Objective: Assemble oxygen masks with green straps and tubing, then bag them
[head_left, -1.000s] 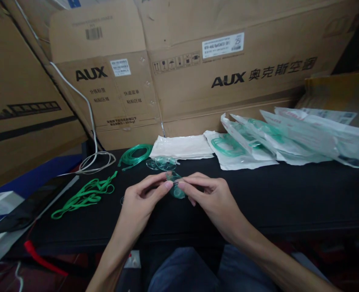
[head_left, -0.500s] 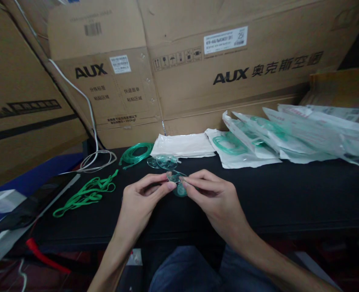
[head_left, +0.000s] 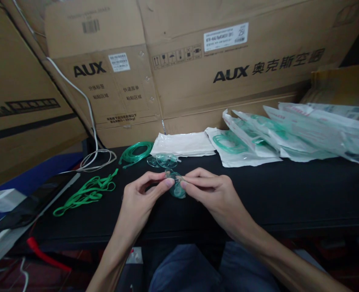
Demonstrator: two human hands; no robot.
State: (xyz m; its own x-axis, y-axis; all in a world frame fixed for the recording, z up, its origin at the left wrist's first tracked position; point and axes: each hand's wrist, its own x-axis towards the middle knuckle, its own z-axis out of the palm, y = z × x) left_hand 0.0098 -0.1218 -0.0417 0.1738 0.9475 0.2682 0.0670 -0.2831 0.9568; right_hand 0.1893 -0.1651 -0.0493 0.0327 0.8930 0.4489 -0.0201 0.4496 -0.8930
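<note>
Both my hands meet over the middle of the black table (head_left: 289, 194). My left hand (head_left: 139, 198) and my right hand (head_left: 211, 192) each pinch a small clear green-tinted plastic mask piece (head_left: 177, 187) between thumb and forefinger, fingertips almost touching. Just behind it lie more clear plastic mask pieces (head_left: 164, 161) and a coil of green tubing (head_left: 135, 153). A bundle of green elastic straps (head_left: 86, 194) lies to the left of my left hand.
Sealed white packets with green tubing (head_left: 243, 146) and a flat white packet (head_left: 183, 144) line the table's back. Large AUX cardboard boxes (head_left: 228, 69) stand behind. A white cable (head_left: 97, 158) coils at the back left. My knees (head_left: 191, 271) are below the table edge.
My hands stay together on the mask piece, shifting only slightly; the view has tilted a little.
</note>
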